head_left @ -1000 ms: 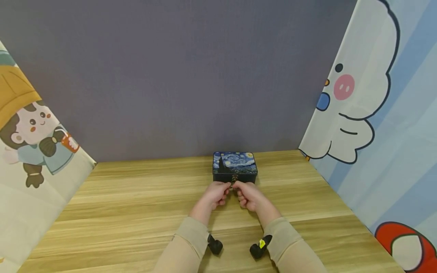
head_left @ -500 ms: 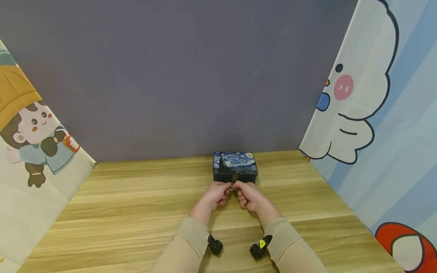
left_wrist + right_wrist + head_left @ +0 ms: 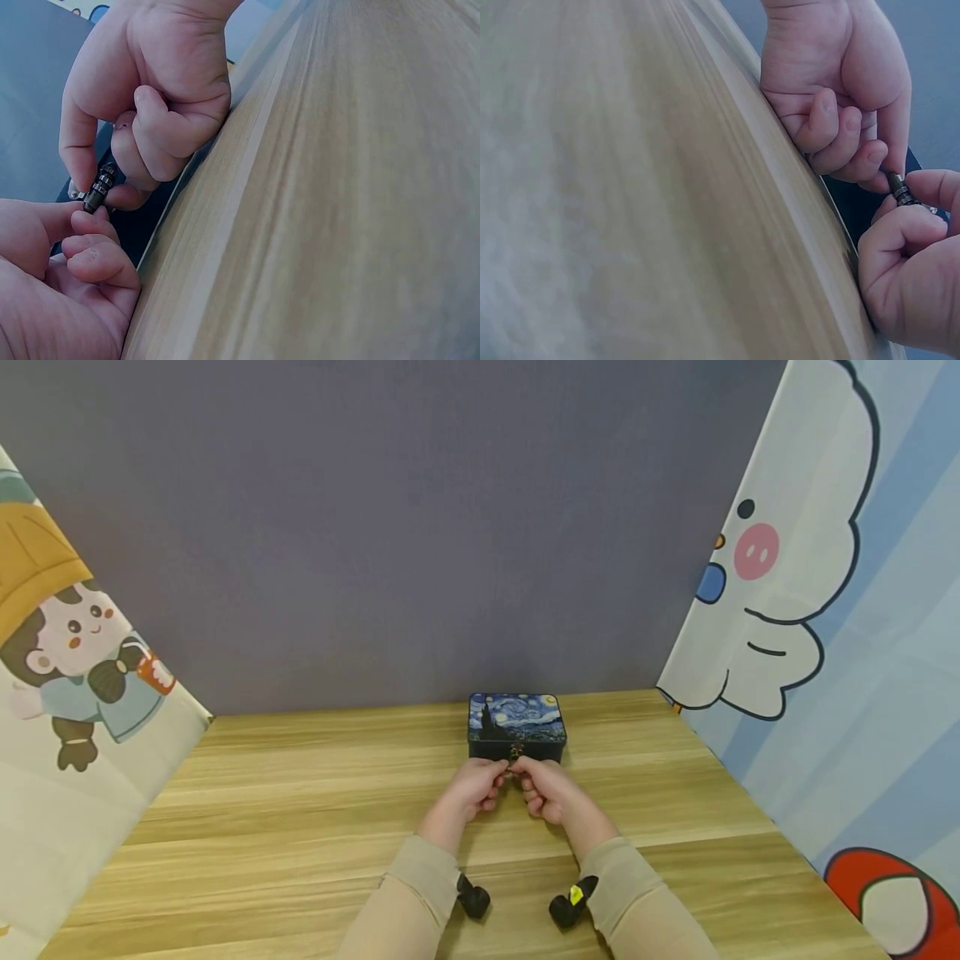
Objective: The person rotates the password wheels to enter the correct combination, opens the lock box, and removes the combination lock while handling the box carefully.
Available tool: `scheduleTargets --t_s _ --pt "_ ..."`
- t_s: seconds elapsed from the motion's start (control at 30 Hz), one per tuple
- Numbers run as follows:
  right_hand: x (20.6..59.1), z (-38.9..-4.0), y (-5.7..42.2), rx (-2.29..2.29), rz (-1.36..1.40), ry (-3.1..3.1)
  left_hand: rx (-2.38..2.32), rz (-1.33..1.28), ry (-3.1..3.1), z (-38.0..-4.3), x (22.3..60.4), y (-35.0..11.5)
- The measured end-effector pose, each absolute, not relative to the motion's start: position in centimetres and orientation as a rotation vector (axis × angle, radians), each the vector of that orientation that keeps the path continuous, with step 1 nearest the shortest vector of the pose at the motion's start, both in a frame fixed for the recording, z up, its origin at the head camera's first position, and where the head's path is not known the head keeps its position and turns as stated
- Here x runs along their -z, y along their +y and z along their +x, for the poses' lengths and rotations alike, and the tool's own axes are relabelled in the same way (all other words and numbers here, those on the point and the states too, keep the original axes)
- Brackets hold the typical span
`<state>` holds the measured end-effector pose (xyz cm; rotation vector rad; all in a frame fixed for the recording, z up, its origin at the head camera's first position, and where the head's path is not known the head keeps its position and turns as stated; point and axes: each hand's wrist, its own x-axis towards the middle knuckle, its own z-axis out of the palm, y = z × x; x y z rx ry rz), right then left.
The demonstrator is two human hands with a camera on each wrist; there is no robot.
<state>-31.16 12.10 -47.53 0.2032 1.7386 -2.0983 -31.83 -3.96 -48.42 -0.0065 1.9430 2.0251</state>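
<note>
A small box (image 3: 517, 718) with a swirling blue night-sky painting on its lid stands closed at the back of the wooden table. At its front latch (image 3: 516, 750) hangs a small dark barrel-shaped combination padlock (image 3: 100, 187) with ridged number rings. My left hand (image 3: 474, 783) pinches one end of the padlock between thumb and index finger. The other end is pinched by my right hand (image 3: 547, 789), its remaining fingers curled in. In the right wrist view the padlock (image 3: 902, 191) shows between both sets of fingertips. The digits are too small to read.
A dark grey panel (image 3: 420, 543) rises right behind the box. Printed cartoon sheets flank the table (image 3: 285, 827) on the left (image 3: 75, 827) and right (image 3: 885, 710). Small black devices (image 3: 472, 897) are strapped at both wrists.
</note>
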Motion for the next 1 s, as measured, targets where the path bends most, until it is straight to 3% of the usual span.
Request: scheduleTargets --t_s 1.0 --pt "47.43 -31.16 12.32 2.111 0.228 1.697 -2.033 -0.015 1.915 -31.88 48.41 -4.17"
